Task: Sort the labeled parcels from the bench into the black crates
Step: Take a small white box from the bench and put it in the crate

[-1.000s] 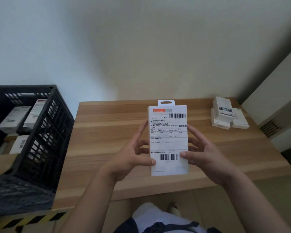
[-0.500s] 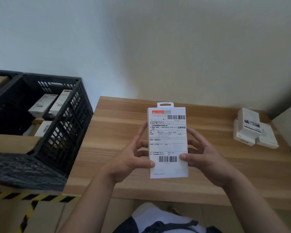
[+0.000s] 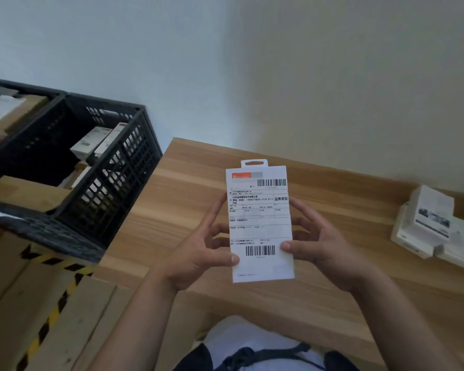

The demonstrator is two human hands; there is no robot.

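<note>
Now, here it is: both hands are up over the bench (image 3: 172,199) with one flat white parcel (image 3: 260,220) held upright between them, label facing the camera. The left hand (image 3: 198,253) pinches its left edge, thumb on the front near the lower barcode, fingers curled behind. The right hand (image 3: 319,247) mirrors it on the right edge, thumb on the label too. The hands sit apart, joined only by the parcel.

It looks like a thin retail pack with a hang tab at twelve o'clock: light, fairly stiff, likely smooth and a touch slippery. The long edges look the safest hold; the tab looks flimsy.

The nearest black crate (image 3: 110,183) waits at ten o'clock, already holding a few boxes. More white parcels (image 3: 429,223) sit stacked on the bench at three o'clock, still to be sorted.
</note>
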